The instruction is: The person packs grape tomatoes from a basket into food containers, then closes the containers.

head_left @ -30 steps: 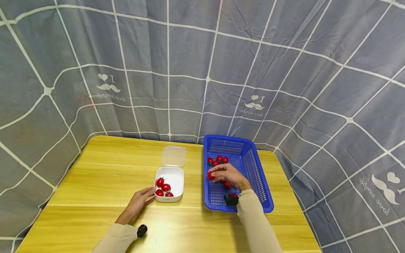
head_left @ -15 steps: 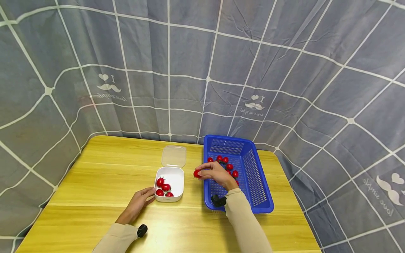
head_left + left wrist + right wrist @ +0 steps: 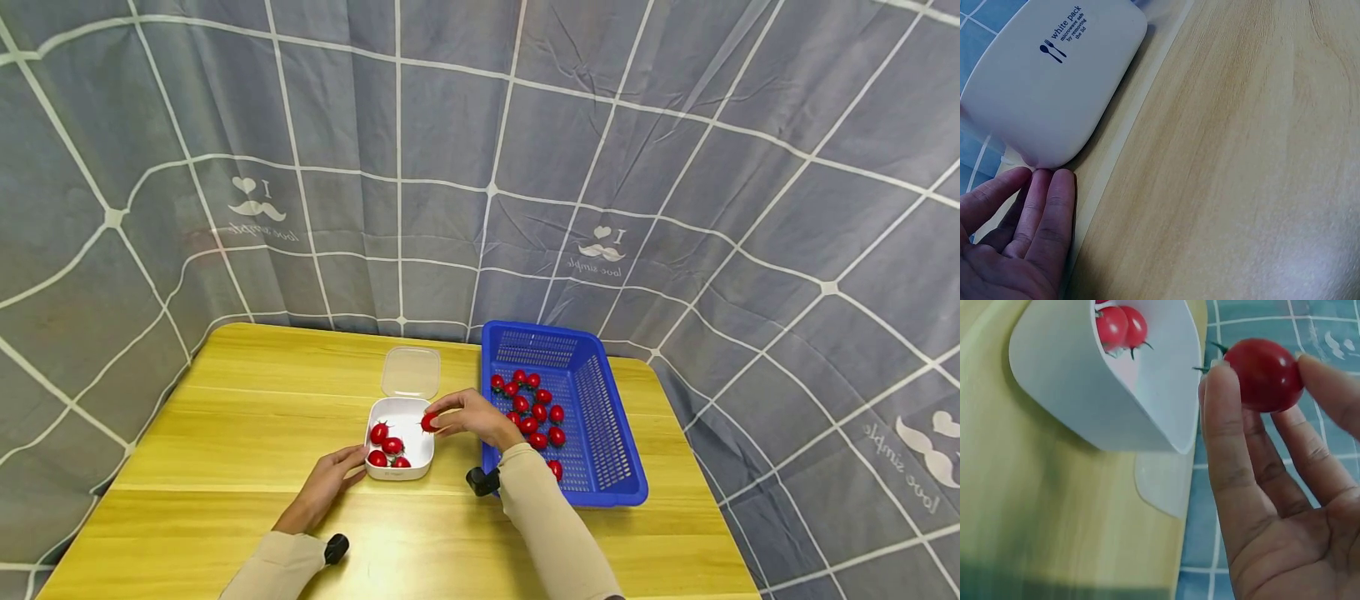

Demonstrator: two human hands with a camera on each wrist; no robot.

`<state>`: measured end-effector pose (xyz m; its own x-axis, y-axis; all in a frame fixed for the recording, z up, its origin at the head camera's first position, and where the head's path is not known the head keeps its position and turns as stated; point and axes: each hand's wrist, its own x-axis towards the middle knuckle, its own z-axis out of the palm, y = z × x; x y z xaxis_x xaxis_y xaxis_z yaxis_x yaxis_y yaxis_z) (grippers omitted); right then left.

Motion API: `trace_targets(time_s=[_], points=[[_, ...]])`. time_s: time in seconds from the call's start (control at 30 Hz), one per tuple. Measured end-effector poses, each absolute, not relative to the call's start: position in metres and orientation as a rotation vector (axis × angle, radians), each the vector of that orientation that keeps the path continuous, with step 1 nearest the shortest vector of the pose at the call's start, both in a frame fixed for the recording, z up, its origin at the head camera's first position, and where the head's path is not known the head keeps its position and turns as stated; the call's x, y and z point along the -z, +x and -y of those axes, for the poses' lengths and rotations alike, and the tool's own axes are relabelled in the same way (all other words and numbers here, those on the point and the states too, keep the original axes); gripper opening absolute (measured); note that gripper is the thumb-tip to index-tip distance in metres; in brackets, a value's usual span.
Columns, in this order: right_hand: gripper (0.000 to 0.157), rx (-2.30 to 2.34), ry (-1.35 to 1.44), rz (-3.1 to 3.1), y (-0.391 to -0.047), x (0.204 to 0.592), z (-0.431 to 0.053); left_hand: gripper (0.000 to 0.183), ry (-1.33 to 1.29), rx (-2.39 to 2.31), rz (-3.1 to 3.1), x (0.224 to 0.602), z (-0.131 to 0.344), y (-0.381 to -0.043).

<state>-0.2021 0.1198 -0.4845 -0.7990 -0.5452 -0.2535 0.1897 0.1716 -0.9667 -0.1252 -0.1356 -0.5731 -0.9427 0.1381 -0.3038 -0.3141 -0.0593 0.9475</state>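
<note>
A cherry tomato (image 3: 1266, 375) with a green stem is pinched between the thumb and fingers of my right hand (image 3: 472, 417). In the head view that tomato hangs over the right rim of a white square box (image 3: 411, 472). Several red cherry tomatoes (image 3: 392, 446) lie in the box's left part. My left hand (image 3: 326, 483) rests on the table with its fingertips touching the box's left side. In the left wrist view its fingers (image 3: 1054, 219) are straight against the box's corner, below printed lettering.
A blue plastic basket (image 3: 600, 492) at the right holds several more cherry tomatoes (image 3: 538, 412). Behind the box a clear lid (image 3: 411, 372) lies flat on the wooden table (image 3: 285, 392). A grey checked curtain (image 3: 450, 225) hangs behind the table.
My right hand has lifted a cherry tomato out of the blue basket and carried it left to the white box. The left hand has stayed in place.
</note>
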Motion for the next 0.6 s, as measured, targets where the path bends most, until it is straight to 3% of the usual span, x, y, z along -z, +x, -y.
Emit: trace_targets(time_s=[0.6], points=[[0.019,1.535,-0.19,-2.132,-0.185,0.489,-0.082,0.052,-0.194,-2.087,-1.908,0.573,0.136,-0.125]])
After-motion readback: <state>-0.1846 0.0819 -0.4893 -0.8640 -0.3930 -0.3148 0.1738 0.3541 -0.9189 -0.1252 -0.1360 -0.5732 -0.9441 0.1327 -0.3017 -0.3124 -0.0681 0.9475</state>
